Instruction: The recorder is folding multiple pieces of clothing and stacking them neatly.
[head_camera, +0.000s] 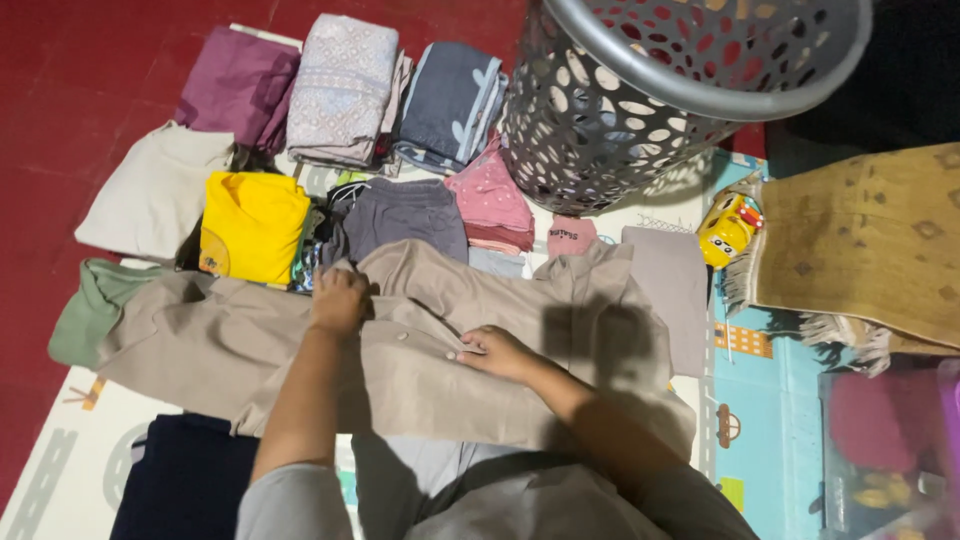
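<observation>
A beige shirt (420, 340) lies spread across the play mat (770, 400), near the person. The left hand (340, 298) pinches its far edge with curled fingers; the right hand (497, 352) presses flat on the button placket, fingers together. Folded clothes and a grey laundry basket (640, 100) sit beyond.

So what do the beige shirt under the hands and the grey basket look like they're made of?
Shirt: looks like thin woven cloth, matte; it creases softly and lies flat, with small buttons along the placket. Both the left hand and the right hand press on it. Basket: probably moulded plastic, slightly glossy, a rigid wall pierced with oval holes and a smooth rim.
</observation>
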